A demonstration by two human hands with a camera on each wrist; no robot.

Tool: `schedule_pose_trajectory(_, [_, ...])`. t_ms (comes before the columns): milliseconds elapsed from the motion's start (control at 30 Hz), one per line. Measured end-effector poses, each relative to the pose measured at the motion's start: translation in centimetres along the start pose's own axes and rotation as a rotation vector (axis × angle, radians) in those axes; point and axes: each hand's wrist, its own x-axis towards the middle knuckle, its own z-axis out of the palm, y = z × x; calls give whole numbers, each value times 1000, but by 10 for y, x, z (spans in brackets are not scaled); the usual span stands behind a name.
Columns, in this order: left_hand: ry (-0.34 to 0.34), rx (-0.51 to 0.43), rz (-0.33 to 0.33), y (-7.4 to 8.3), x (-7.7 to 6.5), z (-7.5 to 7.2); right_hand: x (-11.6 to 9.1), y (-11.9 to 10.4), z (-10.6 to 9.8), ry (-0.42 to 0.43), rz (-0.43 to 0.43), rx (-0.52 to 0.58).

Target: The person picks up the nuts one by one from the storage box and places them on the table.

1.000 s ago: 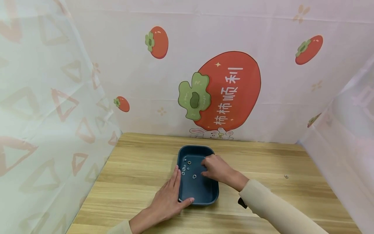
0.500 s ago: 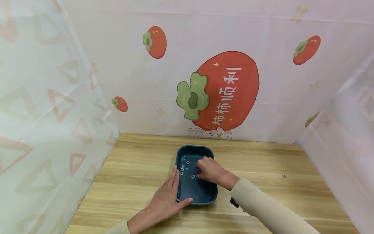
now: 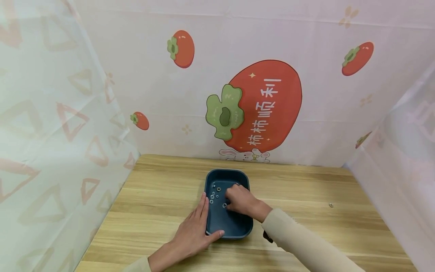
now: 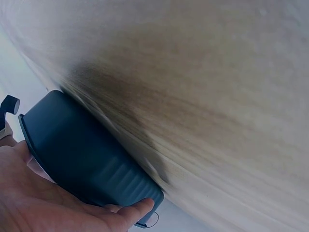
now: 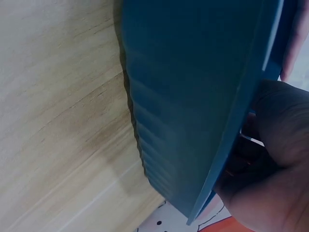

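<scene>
A dark blue rectangular tray (image 3: pixel 228 223) lies on the table with several small metal nuts (image 3: pixel 218 189) inside, mostly along its left side. My left hand (image 3: pixel 191 229) rests against the tray's left wall, fingers straight along the outside and thumb over the near corner. The left wrist view shows those fingers (image 4: pixel 137 209) flat on the ribbed wall. My right hand (image 3: pixel 242 200) reaches over the right rim into the tray, fingers curled downward beside one nut (image 3: pixel 224 205). Its fingertips are hidden, and I cannot tell whether they pinch anything.
A single nut (image 3: pixel 331 204) lies on the wooden table (image 3: pixel 163 189) to the right of the tray. Behind the table hangs a pale cloth (image 3: pixel 316 94) printed with persimmons, and more cloth (image 3: pixel 74 151) closes off the left and right sides.
My right hand has moved left and deeper over the tray, its fingers drawing closer together beside a nut. The left hand and the tray stay put; the head view shifted slightly.
</scene>
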Motion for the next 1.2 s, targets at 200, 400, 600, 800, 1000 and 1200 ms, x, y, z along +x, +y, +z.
schedule_pose_trajectory(200, [-4, 9, 2, 1, 1, 0, 2, -2, 4, -2, 20, -22])
schedule_pose_trajectory(400, [-2, 14, 6, 1, 1, 0, 3, -3, 8, 2, 27, -25])
schedule_pose_trajectory(600, [2, 14, 11, 0, 0, 1, 5, -3, 12, 4, 33, -39])
schedule_pose_trajectory(800, [8, 10, 19, -1, 1, 2, 8, -2, 15, 9, 27, -65])
schedule_pose_trajectory(1000, [8, 9, 21, -1, 0, 2, 8, -3, 14, -1, 39, -49])
schedule_pose_trajectory(1200, [9, 11, 19, -1, 1, 1, 9, -2, 15, -3, 48, -41])
